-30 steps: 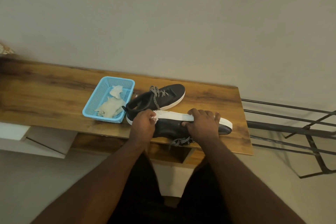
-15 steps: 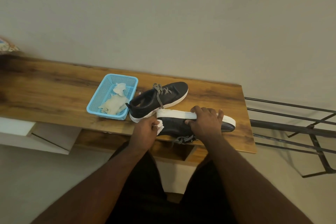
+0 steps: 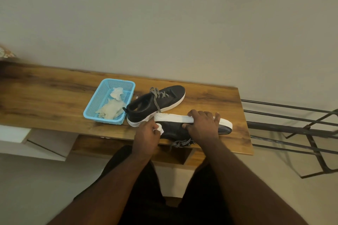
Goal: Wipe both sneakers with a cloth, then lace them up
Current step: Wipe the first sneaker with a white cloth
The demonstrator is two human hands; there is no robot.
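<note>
Two black sneakers with white soles lie on the wooden table [image 3: 45, 97]. The near sneaker [image 3: 173, 128] is tipped on its side, sole facing away from me, its speckled lace [image 3: 182, 142] hanging over the table's front edge. My right hand [image 3: 203, 126] grips it over the sole, thumb on the black side. My left hand [image 3: 148, 133] pinches a small white cloth [image 3: 159, 127] against the sneaker's heel end. The far sneaker [image 3: 157, 104] stands upright behind, its lace loose.
A light blue mesh basket [image 3: 97, 100] holding crumpled cloths [image 3: 111, 107] sits just left of the far sneaker. A dark metal rack [image 3: 292, 124] stands off the table's right end. A wall runs close behind the table. A white cabinet [image 3: 36, 144] sits lower left.
My left hand slid the cloth from the white sole edge down onto the black side near the heel. My right hand kept its hold. The camera shifted slightly.
</note>
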